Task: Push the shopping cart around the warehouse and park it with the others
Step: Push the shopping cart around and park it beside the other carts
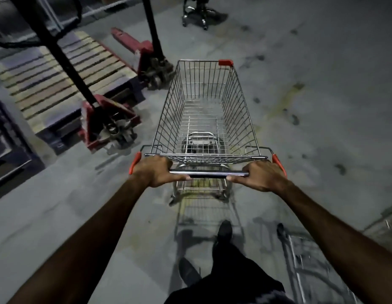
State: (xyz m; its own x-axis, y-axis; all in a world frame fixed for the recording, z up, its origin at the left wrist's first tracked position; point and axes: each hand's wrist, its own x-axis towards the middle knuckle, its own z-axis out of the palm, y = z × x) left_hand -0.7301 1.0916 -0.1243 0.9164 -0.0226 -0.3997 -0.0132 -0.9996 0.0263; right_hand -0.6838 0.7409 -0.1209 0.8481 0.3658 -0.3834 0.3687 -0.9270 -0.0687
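Left hand [156, 171] and right hand [261, 175] each wrapped around the handle bar [209, 173], one at either end, equally near. Shopping cart [209, 110] sits directly ahead of both hands, basket empty, long axis pointing straight away over the concrete floor [322, 84]. Two pallet jacks [109, 119] and a pallet [59, 82] close on left; likely steer straight or slightly right. No parked carts clearly seen
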